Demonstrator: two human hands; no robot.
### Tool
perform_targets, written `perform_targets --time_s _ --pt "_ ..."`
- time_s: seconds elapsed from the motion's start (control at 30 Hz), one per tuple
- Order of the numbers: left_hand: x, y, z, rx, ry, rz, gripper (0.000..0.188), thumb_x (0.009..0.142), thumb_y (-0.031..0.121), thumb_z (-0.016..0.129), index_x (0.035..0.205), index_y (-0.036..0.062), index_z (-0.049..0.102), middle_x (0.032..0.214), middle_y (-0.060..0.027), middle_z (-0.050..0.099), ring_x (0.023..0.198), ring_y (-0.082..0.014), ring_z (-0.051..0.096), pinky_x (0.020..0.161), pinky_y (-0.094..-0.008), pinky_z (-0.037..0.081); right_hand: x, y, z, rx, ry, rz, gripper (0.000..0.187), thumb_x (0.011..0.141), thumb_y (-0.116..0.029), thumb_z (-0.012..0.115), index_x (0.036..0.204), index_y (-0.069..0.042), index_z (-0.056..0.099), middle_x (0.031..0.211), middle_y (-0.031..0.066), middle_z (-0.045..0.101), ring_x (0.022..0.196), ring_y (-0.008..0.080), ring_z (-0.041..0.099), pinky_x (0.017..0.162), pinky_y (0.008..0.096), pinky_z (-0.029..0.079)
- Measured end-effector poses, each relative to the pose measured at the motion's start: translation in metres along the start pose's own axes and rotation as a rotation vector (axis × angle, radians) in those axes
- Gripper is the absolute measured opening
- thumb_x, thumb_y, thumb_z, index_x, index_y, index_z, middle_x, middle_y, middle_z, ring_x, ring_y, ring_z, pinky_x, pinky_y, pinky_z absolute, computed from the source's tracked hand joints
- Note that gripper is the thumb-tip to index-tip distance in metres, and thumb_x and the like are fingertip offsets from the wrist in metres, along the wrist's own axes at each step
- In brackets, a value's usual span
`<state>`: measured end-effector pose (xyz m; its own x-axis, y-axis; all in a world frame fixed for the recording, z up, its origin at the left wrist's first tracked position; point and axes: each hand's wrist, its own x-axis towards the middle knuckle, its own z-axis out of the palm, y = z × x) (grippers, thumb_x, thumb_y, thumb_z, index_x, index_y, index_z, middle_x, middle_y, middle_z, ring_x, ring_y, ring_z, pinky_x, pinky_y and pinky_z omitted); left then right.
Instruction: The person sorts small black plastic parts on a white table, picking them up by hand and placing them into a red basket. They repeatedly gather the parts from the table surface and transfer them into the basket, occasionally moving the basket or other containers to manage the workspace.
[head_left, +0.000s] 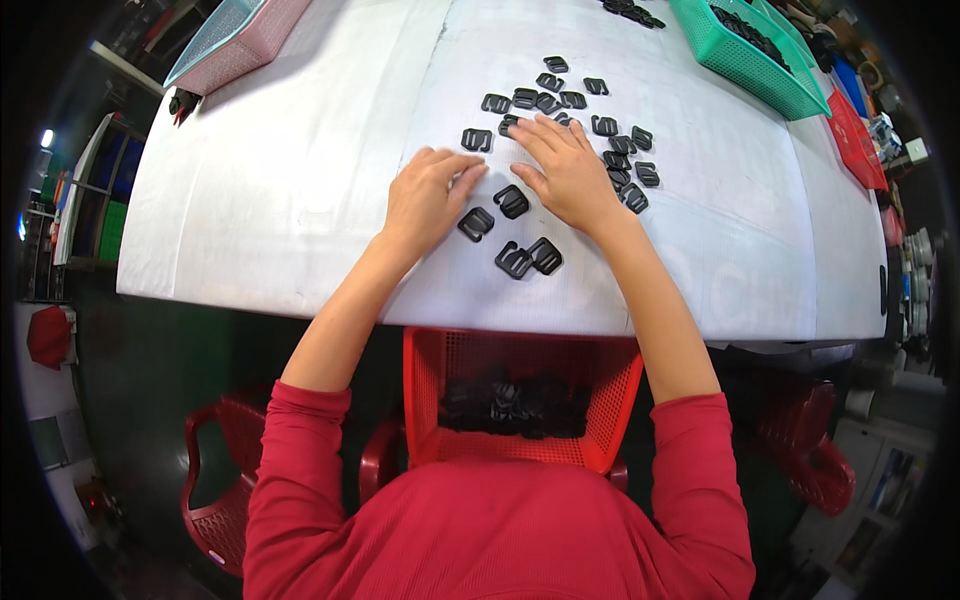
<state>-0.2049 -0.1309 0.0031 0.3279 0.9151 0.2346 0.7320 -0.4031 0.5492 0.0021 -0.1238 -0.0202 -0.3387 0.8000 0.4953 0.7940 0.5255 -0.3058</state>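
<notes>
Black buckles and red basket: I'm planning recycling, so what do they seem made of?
Black buckles: probably moulded plastic, satin finish, given soft highlights on rounded edges; coated metal remains possible.
Red basket: likely plastic, smooth-looking, with uniform colour and regularly perforated walls.

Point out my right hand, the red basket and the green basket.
Right hand (572,182): head view, back of the hand.
Red basket (423,395): head view, left wall.
Green basket (742,72): head view, near side wall.

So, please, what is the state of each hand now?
Left hand: fingers curled, blurred; cannot tell whether it holds anything.
Right hand: open, fingers spread among black buckles.
</notes>
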Motion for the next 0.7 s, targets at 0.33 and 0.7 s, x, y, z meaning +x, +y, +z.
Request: perform_targets --time_s 0.33,0.7 --pt "0.036 -0.028 0.012 0.244 0.095 0.319 0.026 0.085 0.020 0.065 0.110 0.0131 0.069 0.116 -0.0023 0.065 0.105 -0.0215 0.057 0.088 -0.0349 0.045 -0.007 0.029 -0.006 -0.179 -0.028 0.130 0.030 0.092 -0.033 0.057 0.111 -0.011 0.066 0.122 0.0051 0.062 0.125 0.0225 0.050 0.111 0.0549 0.025" --pt "0.068 -0.013 0.006 -0.131 -0.122 -0.139 0.020 0.089 0.022 0.063 0.099 0.0075 0.072 0.090 -0.0080 0.070 0.089 -0.0212 0.063 0.077 -0.0332 0.048 0.036 0.053 0.005 -0.160 -0.069 0.061 0.037 0.091 -0.028 0.056 0.125 -0.012 0.057 0.134 0.0054 0.054 0.131 0.0241 0.043 0.110 0.0523 0.028"
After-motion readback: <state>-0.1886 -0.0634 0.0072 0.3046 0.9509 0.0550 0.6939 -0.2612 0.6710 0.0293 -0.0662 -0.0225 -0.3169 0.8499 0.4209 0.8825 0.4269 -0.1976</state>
